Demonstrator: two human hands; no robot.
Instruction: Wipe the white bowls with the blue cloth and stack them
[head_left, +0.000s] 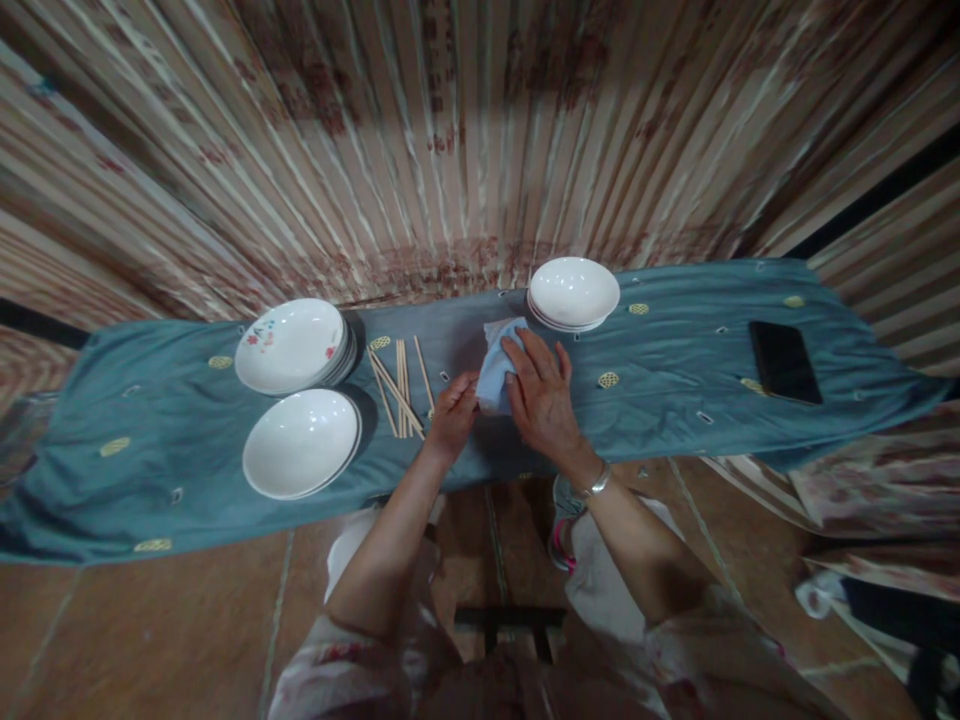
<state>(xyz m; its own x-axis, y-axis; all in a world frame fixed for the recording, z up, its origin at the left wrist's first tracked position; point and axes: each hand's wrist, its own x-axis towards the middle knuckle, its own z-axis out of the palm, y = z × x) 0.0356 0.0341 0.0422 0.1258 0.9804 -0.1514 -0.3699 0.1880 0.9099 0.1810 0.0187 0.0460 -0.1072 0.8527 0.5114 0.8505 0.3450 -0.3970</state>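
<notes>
A light blue cloth (493, 374) is bunched up over the middle of the table. My right hand (541, 395) presses on it from the right, fingers bent over its top. At the cloth's lower left edge, my left hand (454, 412) has its fingers closed. What they pinch there is hidden, and I cannot tell whether something lies under the cloth. Several loose wooden chopsticks (403, 385) lie just left of my left hand, some crossing. Beyond my right hand stands a small stack of white bowls (574, 290).
On the left are a stack of flower-patterned white plates (291, 345) and, nearer me, stacked plain white dishes (301, 443). A black phone (785, 362) lies at the right. The narrow table wears a teal cloth (675, 370); a striped curtain (480, 150) hangs behind.
</notes>
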